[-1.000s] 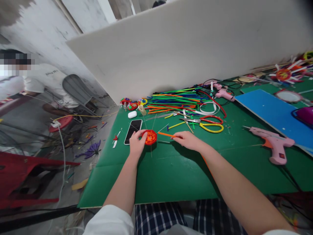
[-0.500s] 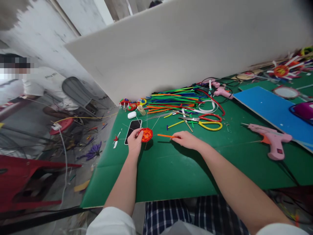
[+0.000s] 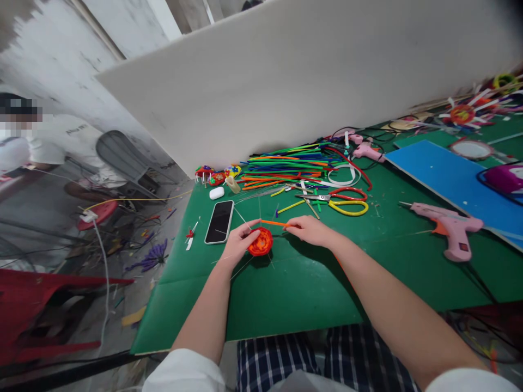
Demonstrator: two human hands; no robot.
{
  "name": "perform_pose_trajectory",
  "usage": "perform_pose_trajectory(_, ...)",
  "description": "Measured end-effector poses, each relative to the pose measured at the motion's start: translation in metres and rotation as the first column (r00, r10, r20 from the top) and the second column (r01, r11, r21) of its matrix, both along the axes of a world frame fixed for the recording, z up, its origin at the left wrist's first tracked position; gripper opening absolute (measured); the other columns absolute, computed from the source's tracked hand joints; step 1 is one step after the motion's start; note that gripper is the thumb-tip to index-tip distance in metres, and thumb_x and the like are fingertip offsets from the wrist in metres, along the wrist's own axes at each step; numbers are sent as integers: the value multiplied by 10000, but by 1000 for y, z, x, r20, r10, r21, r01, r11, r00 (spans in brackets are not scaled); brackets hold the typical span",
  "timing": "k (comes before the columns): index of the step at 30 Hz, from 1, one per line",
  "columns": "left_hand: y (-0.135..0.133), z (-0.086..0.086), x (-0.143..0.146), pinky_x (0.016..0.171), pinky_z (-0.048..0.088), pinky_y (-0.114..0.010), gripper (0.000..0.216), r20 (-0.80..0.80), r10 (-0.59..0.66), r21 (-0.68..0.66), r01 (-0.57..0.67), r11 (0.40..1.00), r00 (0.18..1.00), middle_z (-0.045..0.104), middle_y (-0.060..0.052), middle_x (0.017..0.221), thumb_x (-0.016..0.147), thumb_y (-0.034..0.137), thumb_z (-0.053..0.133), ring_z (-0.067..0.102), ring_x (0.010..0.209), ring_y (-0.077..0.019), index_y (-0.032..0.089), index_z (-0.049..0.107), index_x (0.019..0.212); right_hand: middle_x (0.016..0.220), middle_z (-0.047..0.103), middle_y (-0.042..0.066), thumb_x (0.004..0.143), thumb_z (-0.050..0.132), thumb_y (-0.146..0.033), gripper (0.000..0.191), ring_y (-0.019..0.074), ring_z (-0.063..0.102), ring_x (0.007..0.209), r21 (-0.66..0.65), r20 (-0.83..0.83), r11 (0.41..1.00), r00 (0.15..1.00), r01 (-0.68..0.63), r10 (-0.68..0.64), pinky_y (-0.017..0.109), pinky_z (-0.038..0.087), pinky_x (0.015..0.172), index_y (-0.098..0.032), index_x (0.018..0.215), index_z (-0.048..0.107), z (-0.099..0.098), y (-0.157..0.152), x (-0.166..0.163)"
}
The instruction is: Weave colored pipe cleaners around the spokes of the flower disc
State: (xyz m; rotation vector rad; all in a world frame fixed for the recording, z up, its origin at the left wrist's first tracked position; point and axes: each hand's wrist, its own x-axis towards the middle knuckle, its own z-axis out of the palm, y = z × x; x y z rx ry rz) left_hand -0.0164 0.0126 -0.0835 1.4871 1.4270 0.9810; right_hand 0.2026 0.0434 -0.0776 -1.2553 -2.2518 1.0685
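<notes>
On the table (image 3: 286,296), our left hand (image 3: 239,246) clasps the orange disc (image 3: 262,242); our right hand (image 3: 311,230) pinches an orange strip (image 3: 274,223) lying crosswise, tip pointing left.

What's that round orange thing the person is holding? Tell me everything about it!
The orange disc is small, round and flat. It looks woven from plastic bands wound in rings around thin pale spokes that poke out all round. It sits low over the green table. The left hand pinches its left edge, and the right hand holds an orange strip that leads toward its top.
</notes>
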Motion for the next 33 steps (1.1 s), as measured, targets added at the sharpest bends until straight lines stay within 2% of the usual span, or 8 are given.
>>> perform_pose_trajectory(3, -1, -2, 4, 486, 380, -213, 421, -25, -30, -35, 29, 999, 999, 436, 46, 497, 653, 332, 553, 421, 468, -76, 159, 546, 1036, 604, 554, 6, 768, 371, -338, 284, 100, 451, 555, -16, 0, 1000, 1000, -2, 2, 211, 263, 504, -189, 789, 612, 2, -2, -1)
perform_pose_trajectory(5, 0, -3, 1, 584, 423, -253, 380, -81, 7, 28, -5, 1000, 997, 525, 16, 561, 658, 337, 542, 493, 552, -107, 160, 572, 993, 603, 551, 7, 771, 369, -334, 287, 98, 448, 551, -26, 3, 1000, 1000, -9, 9, 211, 263, 503, -183, 795, 612, 3, -2, -2)
perform_pose_trajectory(7, 4, -3, -6, 715, 422, -290, 313, -158, 125, 157, -100, 983, 980, 591, -15, 665, 663, 335, 531, 534, 666, -131, 170, 608, 918, 608, 550, 8, 771, 369, -338, 289, 96, 446, 552, -29, 4, 999, 1000, -13, 14, 210, 262, 504, -180, 792, 611, 3, -2, -2)
perform_pose_trajectory(9, 9, -3, -15, 761, 411, -305, 274, -188, 295, 254, -244, 936, 937, 612, -29, 748, 661, 337, 526, 541, 710, -136, 175, 622, 861, 615, 552, 7, 770, 371, -350, 290, 96, 444, 556, -30, 3, 999, 1000, -20, 20, 209, 259, 502, -183, 781, 608, 1, -2, -2)
perform_pose_trajectory(11, 14, -6, -24, 684, 438, -292, 288, -148, 412, 229, -374, 899, 899, 608, -36, 749, 652, 346, 526, 540, 669, -135, 160, 614, 852, 617, 551, 4, 765, 376, -364, 288, 96, 442, 558, -24, 5, 999, 1000, -24, 25, 208, 256, 499, -188, 762, 603, -1, -1, -2)
perform_pose_trajectory(13, 18, -9, -30, 617, 445, -267, 297, -103, 457, 184, -434, 882, 884, 599, -37, 711, 642, 347, 531, 535, 630, -129, 140, 607, 841, 610, 548, 1, 760, 378, -378, 292, 96, 439, 554, -26, 17, 999, 1000, -25, 26, 208, 255, 498, -188, 741, 600, -3, -1, -2)
perform_pose_trajectory(22, 16, -13, -27, 622, 434, -239, 288, -75, 457, 287, -419, 861, 886, 593, -32, 732, 662, 351, 510, 526, 651, -121, 153, 603, 849, 590, 539, 5, 768, 366, -374, 308, 94, 438, 537, -52, 19, 999, 1000, -13, 14, 210, 259, 492, -184, 788, 608, -1, -2, -2)
perform_pose_trajectory(33, 16, -11, -27, 567, 430, -225, 305, 26, 475, 245, -466, 850, 880, 572, -24, 671, 639, 363, 524, 508, 592, -108, 139, 607, 828, 627, 562, 9, 770, 368, -366, 302, 101, 462, 560, -39, 18, 999, 999, -33, 34, 211, 280, 513, -194, 815, 612, -4, -1, -3)
